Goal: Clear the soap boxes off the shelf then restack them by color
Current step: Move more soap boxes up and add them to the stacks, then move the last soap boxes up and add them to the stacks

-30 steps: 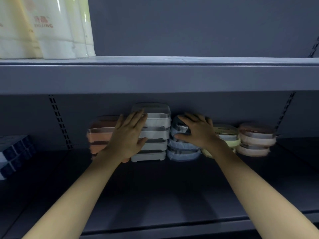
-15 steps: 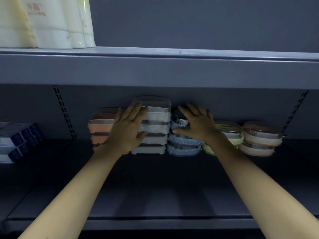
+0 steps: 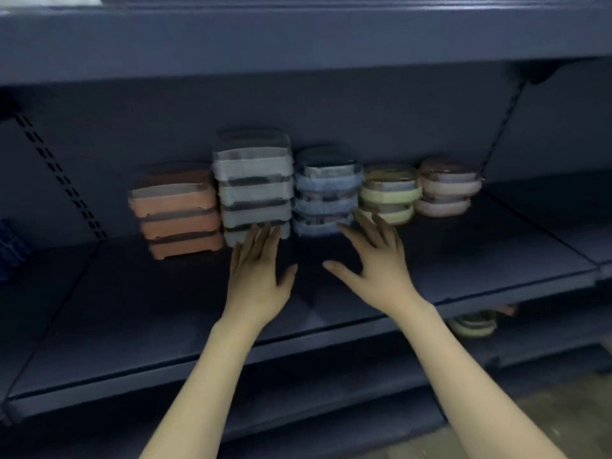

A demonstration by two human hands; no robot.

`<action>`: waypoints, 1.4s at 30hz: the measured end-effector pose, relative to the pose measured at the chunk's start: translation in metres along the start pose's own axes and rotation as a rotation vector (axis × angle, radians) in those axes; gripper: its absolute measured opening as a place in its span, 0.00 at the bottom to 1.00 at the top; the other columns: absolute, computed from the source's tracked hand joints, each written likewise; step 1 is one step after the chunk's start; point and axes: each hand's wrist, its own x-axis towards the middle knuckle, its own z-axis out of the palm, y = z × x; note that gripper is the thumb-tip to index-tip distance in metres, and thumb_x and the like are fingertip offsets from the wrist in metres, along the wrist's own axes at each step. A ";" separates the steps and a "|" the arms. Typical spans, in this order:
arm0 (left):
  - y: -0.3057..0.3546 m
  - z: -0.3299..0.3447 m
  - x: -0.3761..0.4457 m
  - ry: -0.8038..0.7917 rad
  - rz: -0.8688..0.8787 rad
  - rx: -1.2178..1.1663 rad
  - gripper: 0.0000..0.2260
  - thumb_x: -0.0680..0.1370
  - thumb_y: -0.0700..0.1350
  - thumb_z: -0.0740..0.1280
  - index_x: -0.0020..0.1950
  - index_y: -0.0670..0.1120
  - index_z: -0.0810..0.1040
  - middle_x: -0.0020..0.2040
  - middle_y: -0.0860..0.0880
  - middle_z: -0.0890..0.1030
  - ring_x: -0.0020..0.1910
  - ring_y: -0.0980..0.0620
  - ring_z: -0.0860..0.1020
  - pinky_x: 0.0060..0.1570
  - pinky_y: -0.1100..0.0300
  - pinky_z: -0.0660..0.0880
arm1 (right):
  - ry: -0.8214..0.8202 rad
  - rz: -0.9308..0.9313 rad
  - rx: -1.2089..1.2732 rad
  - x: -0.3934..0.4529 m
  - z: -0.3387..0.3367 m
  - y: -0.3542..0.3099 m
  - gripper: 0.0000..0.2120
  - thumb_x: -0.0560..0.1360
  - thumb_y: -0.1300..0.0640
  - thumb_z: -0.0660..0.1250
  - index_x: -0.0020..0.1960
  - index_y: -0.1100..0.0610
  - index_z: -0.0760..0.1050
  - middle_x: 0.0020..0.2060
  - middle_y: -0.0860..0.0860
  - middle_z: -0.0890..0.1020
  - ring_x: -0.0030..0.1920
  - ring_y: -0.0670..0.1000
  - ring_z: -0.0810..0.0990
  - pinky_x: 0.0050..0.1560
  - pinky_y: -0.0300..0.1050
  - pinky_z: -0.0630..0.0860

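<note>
Five stacks of soap boxes stand in a row at the back of the dark shelf [image 3: 132,309]: orange [image 3: 178,213], white [image 3: 253,187], blue [image 3: 326,193], yellow-green [image 3: 389,197] and pink [image 3: 447,190]. My left hand [image 3: 258,276] is flat with fingers spread, its fingertips just in front of the lowest white box. My right hand [image 3: 374,263] is also spread, fingertips near the bottom of the blue stack. Neither hand holds anything.
The shelf above [image 3: 298,38] overhangs the stacks closely. Blue packages [image 3: 10,250] sit at the far left of the shelf. Another yellow-green soap box [image 3: 473,323] lies on the lower shelf at right. Slotted uprights run along the back wall.
Both hands have drawn back and down from the stacks, where they rested on the orange and white boxes and the blue stack. The view has tilted downward.
</note>
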 end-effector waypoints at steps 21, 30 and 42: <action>0.109 0.078 -0.032 -0.146 0.126 0.031 0.27 0.80 0.55 0.58 0.76 0.46 0.58 0.77 0.48 0.56 0.76 0.49 0.47 0.73 0.49 0.43 | 0.040 0.135 0.016 -0.125 -0.025 0.114 0.33 0.72 0.31 0.54 0.72 0.45 0.63 0.76 0.47 0.55 0.76 0.51 0.44 0.73 0.54 0.43; 0.211 0.126 -0.044 0.017 -0.030 0.023 0.24 0.79 0.51 0.62 0.73 0.44 0.65 0.74 0.45 0.63 0.76 0.47 0.54 0.73 0.47 0.49 | -0.043 -0.097 0.017 -0.126 -0.075 0.228 0.33 0.73 0.32 0.52 0.73 0.48 0.63 0.75 0.48 0.58 0.76 0.51 0.48 0.73 0.51 0.42; 0.282 0.193 -0.107 0.141 -0.129 -0.037 0.16 0.77 0.50 0.59 0.57 0.42 0.78 0.54 0.48 0.81 0.55 0.47 0.77 0.54 0.55 0.72 | -0.042 -0.308 0.126 -0.162 -0.057 0.286 0.24 0.75 0.40 0.59 0.64 0.53 0.74 0.64 0.49 0.75 0.66 0.51 0.66 0.65 0.46 0.58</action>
